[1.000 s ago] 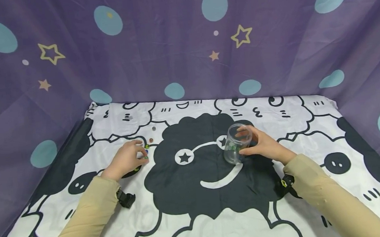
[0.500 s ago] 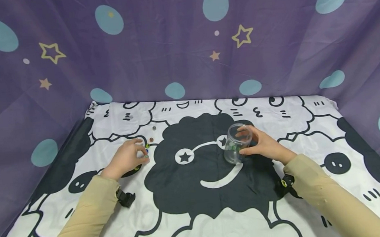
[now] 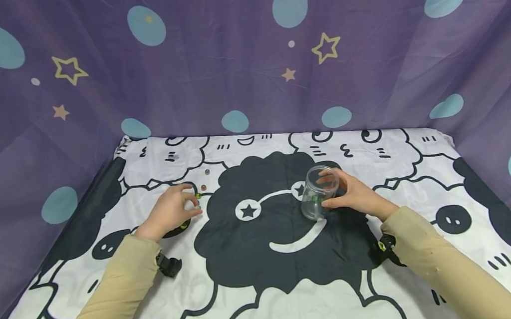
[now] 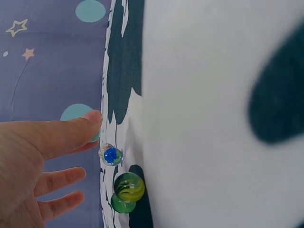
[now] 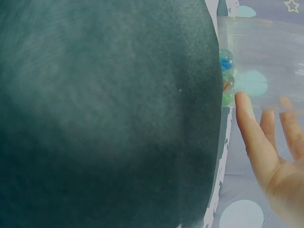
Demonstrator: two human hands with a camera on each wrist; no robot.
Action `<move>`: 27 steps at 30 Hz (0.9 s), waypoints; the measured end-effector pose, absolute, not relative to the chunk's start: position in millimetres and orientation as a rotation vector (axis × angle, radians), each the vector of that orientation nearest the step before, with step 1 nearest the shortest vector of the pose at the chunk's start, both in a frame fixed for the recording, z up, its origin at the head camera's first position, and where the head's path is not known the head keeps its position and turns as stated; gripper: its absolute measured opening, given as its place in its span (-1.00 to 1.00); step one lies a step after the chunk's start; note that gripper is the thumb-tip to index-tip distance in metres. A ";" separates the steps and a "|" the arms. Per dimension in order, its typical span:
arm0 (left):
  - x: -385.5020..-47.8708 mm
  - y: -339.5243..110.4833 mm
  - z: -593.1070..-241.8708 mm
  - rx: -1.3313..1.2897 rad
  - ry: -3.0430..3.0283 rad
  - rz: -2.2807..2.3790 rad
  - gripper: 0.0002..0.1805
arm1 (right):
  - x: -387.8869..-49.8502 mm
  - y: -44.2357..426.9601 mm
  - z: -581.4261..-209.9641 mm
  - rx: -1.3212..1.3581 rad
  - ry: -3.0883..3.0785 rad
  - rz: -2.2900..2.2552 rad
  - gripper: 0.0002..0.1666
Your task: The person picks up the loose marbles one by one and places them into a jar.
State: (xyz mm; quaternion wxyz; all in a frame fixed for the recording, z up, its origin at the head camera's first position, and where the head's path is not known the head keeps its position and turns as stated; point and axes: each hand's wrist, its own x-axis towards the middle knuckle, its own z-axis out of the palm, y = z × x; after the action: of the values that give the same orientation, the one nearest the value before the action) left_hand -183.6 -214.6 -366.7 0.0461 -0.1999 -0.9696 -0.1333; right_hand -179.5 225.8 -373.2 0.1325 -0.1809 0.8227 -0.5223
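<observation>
My right hand (image 3: 353,197) grips the side of a clear plastic jar (image 3: 313,210), thumb in front and other fingers behind it. In the right wrist view, several glass marbles (image 5: 227,61) lie in the jar's bottom. At the left, my left hand (image 3: 165,214) is low over the cloth, thumb and index finger close together. A sliver of a greenish marble (image 4: 95,137) shows pinched between them, mostly hidden. Just past these fingertips is a blue-centred marble (image 4: 111,156). A yellow-green marble (image 4: 129,187) and a green one (image 4: 122,206) lie nearby.
Two brownish marbles (image 3: 203,187) lie farther back on the cloth. A white cloth (image 3: 312,310) with black cartoon shapes covers the table. Behind it hangs a purple curtain (image 3: 240,80) with stars and blue dots. Each wrist wears a black camera (image 3: 169,265).
My left fingertips have shifted slightly to the right, and the blue marble seen beside them is now hidden in the head view. My right hand and the jar have stayed still.
</observation>
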 end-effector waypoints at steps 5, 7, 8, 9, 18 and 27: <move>-181.8 -213.6 -365.1 -0.608 -2.957 -0.420 -0.88 | -178.7 226.2 -373.5 -0.521 2.393 -1.507 -0.15; -181.3 -213.1 -364.7 -0.613 -2.953 -0.424 -0.89 | -178.4 226.4 -373.5 -0.520 2.393 -1.507 -0.15; -181.1 -213.1 -364.6 -0.612 -2.951 -0.426 -0.89 | -178.3 226.5 -373.6 -0.519 2.391 -1.508 -0.15; -180.9 -213.0 -364.5 -0.613 -2.947 -0.428 -0.89 | -178.2 226.5 -373.6 -0.520 2.389 -1.509 -0.15; -178.3 -209.7 -362.5 -0.613 -2.916 -0.427 -0.87 | -178.8 226.2 -374.1 -0.528 2.389 -1.511 -0.16; -178.8 -200.8 -358.6 -0.647 -2.908 -0.407 -0.85 | -179.1 226.3 -374.1 -0.535 2.382 -1.528 -0.15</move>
State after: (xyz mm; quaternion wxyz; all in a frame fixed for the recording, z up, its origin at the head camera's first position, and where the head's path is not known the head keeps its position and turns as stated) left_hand -178.8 -200.8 -358.6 0.0673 -0.2147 -0.9649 -0.1352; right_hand -179.1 226.3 -374.1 0.1306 -0.1842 0.8200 -0.5259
